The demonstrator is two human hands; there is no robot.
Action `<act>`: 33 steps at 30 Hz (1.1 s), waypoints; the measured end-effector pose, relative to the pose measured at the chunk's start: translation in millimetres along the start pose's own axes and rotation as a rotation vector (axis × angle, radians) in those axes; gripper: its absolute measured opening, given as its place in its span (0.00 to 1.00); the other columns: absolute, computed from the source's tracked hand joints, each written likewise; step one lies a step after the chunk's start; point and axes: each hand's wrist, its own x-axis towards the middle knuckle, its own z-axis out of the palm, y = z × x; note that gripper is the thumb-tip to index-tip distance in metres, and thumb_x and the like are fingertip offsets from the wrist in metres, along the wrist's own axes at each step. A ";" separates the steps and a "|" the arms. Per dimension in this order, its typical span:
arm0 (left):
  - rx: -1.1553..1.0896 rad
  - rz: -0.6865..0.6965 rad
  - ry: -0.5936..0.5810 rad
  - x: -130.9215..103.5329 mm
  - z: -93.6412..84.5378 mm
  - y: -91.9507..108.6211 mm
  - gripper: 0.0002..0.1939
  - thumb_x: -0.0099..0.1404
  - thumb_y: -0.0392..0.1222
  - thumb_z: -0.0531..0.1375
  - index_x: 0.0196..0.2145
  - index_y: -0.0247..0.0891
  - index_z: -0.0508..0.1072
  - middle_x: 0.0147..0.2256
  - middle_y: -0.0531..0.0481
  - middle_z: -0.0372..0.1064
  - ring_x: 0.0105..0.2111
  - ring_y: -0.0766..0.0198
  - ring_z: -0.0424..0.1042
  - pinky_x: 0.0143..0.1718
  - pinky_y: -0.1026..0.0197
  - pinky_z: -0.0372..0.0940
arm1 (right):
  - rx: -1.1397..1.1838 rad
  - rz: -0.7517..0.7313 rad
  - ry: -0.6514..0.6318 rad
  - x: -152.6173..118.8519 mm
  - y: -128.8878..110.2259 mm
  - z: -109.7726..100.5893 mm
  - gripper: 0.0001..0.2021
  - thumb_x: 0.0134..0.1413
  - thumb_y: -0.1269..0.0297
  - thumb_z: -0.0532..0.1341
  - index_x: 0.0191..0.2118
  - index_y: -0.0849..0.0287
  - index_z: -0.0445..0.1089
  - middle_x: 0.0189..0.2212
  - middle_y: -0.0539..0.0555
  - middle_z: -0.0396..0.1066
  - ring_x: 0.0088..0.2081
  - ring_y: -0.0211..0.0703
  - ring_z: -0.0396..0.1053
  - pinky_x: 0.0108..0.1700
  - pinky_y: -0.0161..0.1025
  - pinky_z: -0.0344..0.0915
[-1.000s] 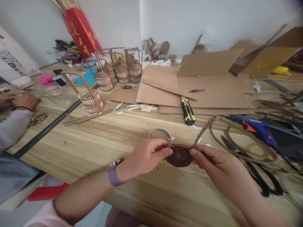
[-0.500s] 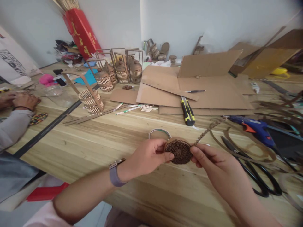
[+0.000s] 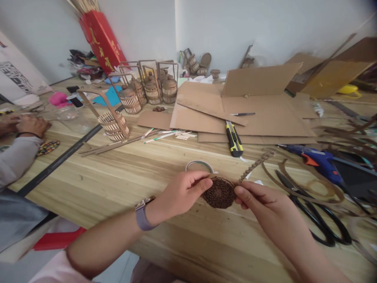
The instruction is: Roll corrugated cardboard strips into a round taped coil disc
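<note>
A round coil of brown corrugated cardboard [image 3: 219,193] is held above the table, its honeycomb face turned toward me. My left hand [image 3: 184,192] is closed on its left edge, thumb on the near face and fingers behind. At the coil's right edge, my right hand [image 3: 262,202] pinches the loose corrugated cardboard strip [image 3: 256,166], whose free end sticks up to the right. Just behind my left hand lies a ring-shaped roll of tape [image 3: 199,162], partly covered. Black-handled scissors [image 3: 316,216] rest to the right of my right hand.
Flat cardboard sheets [image 3: 203,108] lie ahead with a yellow-black utility knife [image 3: 234,139]. A blue glue gun [image 3: 316,161] and curled brown strips [image 3: 312,192] are at right. Small lidded baskets [image 3: 153,92] stand behind an open handled one [image 3: 113,125]. Another person's hands [image 3: 31,125] are at far left.
The cardboard coil has turned and shifted slightly left and down between my hands. My left thumb has moved up toward its upper edge. The strip's free end has swung a little left.
</note>
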 end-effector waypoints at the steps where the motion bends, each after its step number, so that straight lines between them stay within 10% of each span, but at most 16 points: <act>1: 0.020 0.003 -0.011 -0.5 -0.7 0.4 0.19 0.73 0.51 0.53 0.44 0.34 0.76 0.36 0.49 0.73 0.37 0.61 0.69 0.38 0.62 0.61 | -0.008 -0.014 -0.007 0.0 -0.4 -1.6 0.19 0.60 0.49 0.56 0.27 0.55 0.73 0.20 0.49 0.70 0.23 0.40 0.68 0.25 0.34 0.64; 8: 0.218 0.012 -0.090 -2.4 -3.6 4.3 0.20 0.73 0.52 0.52 0.31 0.34 0.71 0.24 0.57 0.55 0.26 0.69 0.55 0.27 0.65 0.49 | -0.075 -0.181 -0.122 1.9 -13.5 -10.9 0.17 0.63 0.55 0.53 0.26 0.55 0.69 0.19 0.49 0.68 0.23 0.39 0.67 0.25 0.35 0.62; 20: 0.571 0.096 -0.255 -2.2 0.7 12.7 0.16 0.73 0.43 0.53 0.33 0.35 0.76 0.31 0.48 0.74 0.32 0.62 0.72 0.33 0.63 0.59 | -0.196 -0.347 -0.217 -4.8 -4.9 -1.2 0.15 0.64 0.61 0.54 0.26 0.54 0.67 0.20 0.48 0.67 0.22 0.37 0.65 0.26 0.34 0.60; 26: 0.141 -0.007 -0.034 -2.7 -2.1 1.1 0.21 0.70 0.52 0.58 0.55 0.39 0.73 0.48 0.45 0.76 0.44 0.57 0.75 0.41 0.61 0.66 | -0.153 -0.245 -0.074 -2.7 -12.9 0.3 0.15 0.63 0.58 0.54 0.26 0.53 0.68 0.19 0.48 0.69 0.21 0.39 0.66 0.24 0.35 0.60; 33: 0.164 -0.018 0.017 -2.3 -4.1 1.5 0.16 0.71 0.48 0.56 0.46 0.35 0.77 0.39 0.48 0.79 0.37 0.60 0.75 0.37 0.63 0.64 | -0.176 -0.183 -0.058 -0.7 -10.5 -5.4 0.14 0.62 0.57 0.56 0.25 0.54 0.67 0.19 0.47 0.68 0.22 0.39 0.66 0.24 0.34 0.59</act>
